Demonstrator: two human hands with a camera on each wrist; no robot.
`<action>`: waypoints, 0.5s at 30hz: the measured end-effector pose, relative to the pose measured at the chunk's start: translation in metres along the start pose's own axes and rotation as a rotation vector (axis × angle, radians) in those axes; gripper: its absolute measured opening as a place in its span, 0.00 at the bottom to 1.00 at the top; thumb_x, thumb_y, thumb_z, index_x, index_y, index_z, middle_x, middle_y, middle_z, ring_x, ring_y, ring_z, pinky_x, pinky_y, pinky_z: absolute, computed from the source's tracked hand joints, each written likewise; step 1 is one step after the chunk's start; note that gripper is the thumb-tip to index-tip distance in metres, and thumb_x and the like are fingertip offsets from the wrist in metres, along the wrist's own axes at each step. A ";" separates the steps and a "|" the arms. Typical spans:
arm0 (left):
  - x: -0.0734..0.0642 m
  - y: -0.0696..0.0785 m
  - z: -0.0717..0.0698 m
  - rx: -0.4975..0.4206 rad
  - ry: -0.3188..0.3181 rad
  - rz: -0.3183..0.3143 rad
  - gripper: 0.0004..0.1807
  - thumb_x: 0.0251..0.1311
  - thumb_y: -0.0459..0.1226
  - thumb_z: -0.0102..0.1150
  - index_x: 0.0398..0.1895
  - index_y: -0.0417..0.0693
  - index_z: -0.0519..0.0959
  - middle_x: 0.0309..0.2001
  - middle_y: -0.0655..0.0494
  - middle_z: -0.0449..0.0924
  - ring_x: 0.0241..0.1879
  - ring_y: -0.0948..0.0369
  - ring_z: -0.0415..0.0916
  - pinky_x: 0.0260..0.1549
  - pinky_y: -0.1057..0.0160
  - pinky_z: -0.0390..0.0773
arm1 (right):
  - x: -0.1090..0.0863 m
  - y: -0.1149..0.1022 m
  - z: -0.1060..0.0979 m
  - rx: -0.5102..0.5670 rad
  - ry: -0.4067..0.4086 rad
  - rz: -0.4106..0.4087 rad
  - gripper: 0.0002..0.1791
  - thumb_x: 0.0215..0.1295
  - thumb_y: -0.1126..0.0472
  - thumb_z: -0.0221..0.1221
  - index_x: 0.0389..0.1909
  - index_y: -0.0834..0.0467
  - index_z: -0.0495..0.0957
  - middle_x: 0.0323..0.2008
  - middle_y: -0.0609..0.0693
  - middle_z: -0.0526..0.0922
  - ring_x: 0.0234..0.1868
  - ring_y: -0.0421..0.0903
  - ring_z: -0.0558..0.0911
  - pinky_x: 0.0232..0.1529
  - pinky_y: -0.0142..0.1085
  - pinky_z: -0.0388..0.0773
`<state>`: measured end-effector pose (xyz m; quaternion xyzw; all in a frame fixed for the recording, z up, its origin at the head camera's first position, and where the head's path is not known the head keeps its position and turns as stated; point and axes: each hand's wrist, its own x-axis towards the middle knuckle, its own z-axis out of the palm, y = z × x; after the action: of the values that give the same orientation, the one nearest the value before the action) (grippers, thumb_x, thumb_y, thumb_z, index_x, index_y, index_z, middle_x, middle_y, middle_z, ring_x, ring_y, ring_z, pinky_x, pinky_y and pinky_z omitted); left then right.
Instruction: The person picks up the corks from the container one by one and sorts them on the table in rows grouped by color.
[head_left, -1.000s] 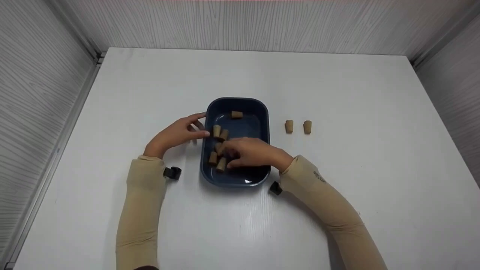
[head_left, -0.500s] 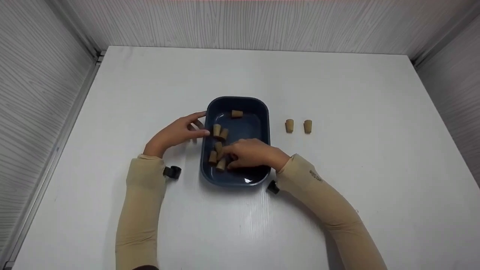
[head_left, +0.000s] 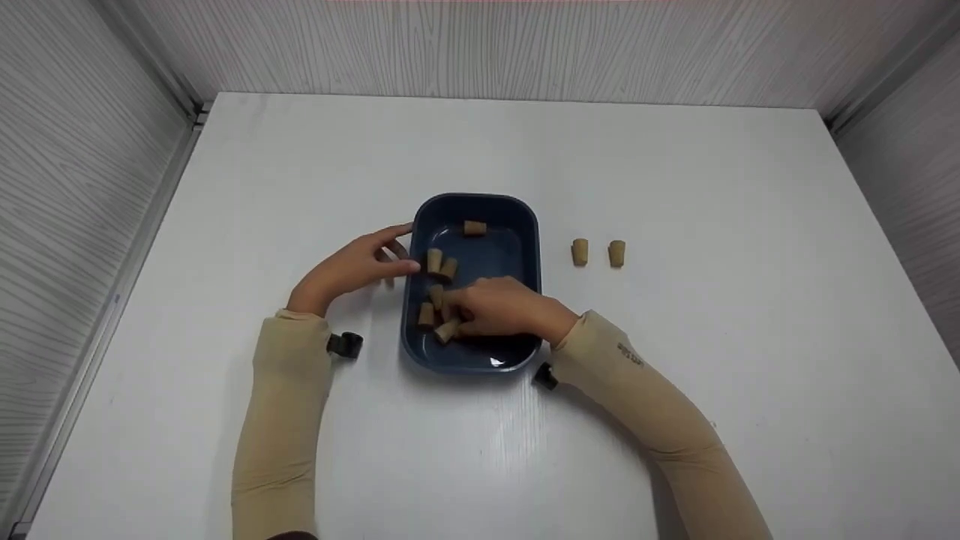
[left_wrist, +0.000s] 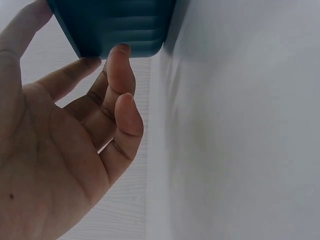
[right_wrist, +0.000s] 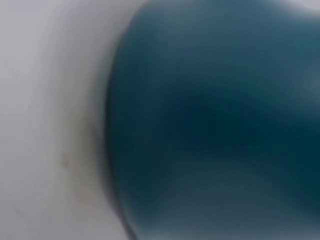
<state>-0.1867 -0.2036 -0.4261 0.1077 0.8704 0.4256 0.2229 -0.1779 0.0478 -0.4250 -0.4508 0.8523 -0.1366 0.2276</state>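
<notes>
A dark blue rectangular tray (head_left: 471, 367) stands on the white table with several tapered corks inside. My left hand (head_left: 352, 262) is at its left side, thumb at the rim and fingertips against the outer wall; in the left wrist view the hand (left_wrist: 65, 125) has loosely bent fingers touching the tray (left_wrist: 120, 30). My right hand (head_left: 502, 307) reaches over the right rim into the tray. Its index finger and thumb pinch a tilted cork (head_left: 445, 332) near the left front. Another cork (head_left: 426, 315) lies just left of it. The blurred tray wall (right_wrist: 210, 125) fills most of the right wrist view.
Two corks, a nearer one (head_left: 580, 253) and one further right (head_left: 616, 253), are on the table right of the tray. A lone cork (head_left: 475, 228) lies at the tray's far end. Wood-grained panels (head_left: 480, 49) enclose the table.
The cork at the right thumb has tilted and turned a little to the right. The right hand has shifted slightly left; the left hand and tray have stayed put.
</notes>
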 end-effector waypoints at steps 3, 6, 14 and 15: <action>0.000 0.000 -0.001 -0.003 0.001 0.000 0.44 0.60 0.58 0.59 0.76 0.59 0.54 0.53 0.47 0.74 0.39 0.53 0.77 0.39 0.58 0.73 | 0.000 0.000 0.000 -0.014 -0.025 0.029 0.11 0.66 0.47 0.59 0.40 0.50 0.78 0.26 0.44 0.80 0.26 0.41 0.76 0.28 0.34 0.69; 0.000 0.000 -0.001 -0.001 0.001 0.006 0.44 0.60 0.57 0.59 0.76 0.58 0.54 0.53 0.47 0.74 0.39 0.52 0.77 0.38 0.58 0.73 | -0.001 0.000 -0.001 -0.011 -0.052 0.038 0.14 0.65 0.46 0.60 0.43 0.50 0.77 0.28 0.44 0.81 0.28 0.41 0.77 0.30 0.35 0.72; 0.000 0.001 0.000 0.014 0.003 0.010 0.45 0.60 0.57 0.60 0.76 0.57 0.54 0.53 0.48 0.75 0.38 0.54 0.78 0.39 0.59 0.74 | -0.005 0.005 -0.004 0.057 -0.073 -0.049 0.21 0.63 0.57 0.62 0.57 0.45 0.75 0.30 0.45 0.79 0.30 0.40 0.77 0.33 0.35 0.73; 0.000 0.000 0.000 0.016 0.003 0.012 0.45 0.59 0.58 0.60 0.76 0.57 0.54 0.53 0.48 0.75 0.38 0.54 0.78 0.39 0.59 0.73 | -0.005 0.005 -0.005 0.073 -0.087 -0.059 0.22 0.63 0.58 0.62 0.58 0.44 0.74 0.30 0.45 0.79 0.30 0.41 0.77 0.33 0.34 0.72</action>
<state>-0.1867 -0.2033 -0.4259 0.1140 0.8734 0.4201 0.2182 -0.1811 0.0551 -0.4216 -0.4728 0.8222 -0.1545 0.2767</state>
